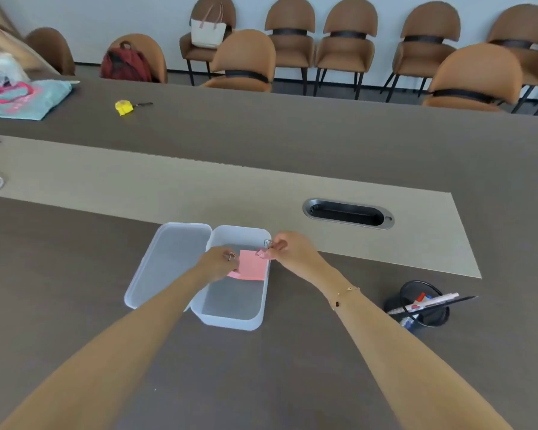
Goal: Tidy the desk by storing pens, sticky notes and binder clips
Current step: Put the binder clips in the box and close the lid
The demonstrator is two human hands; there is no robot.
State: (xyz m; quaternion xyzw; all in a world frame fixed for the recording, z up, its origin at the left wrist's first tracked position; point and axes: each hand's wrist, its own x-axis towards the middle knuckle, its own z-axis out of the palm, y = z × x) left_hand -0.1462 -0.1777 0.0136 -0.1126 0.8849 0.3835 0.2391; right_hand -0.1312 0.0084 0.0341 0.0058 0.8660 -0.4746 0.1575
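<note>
A translucent white storage box [230, 321] stands open on the desk, its lid [165, 265] lying flat beside it on the left. Over the box my left hand [219, 263] holds a pink sticky-note pad [251, 268] by its left edge. My right hand [288, 248] pinches a binder clip [263, 248] at the pad's upper right corner. A black mesh pen cup [423, 305] lies tipped on its side at the right, with several pens and markers [438, 301] poking out of it.
An oval cable port [348, 214] is set in the lighter table strip behind the box. A yellow tape measure [124, 107] and a teal bag [25, 99] lie far left. Brown chairs [345, 41] line the far side.
</note>
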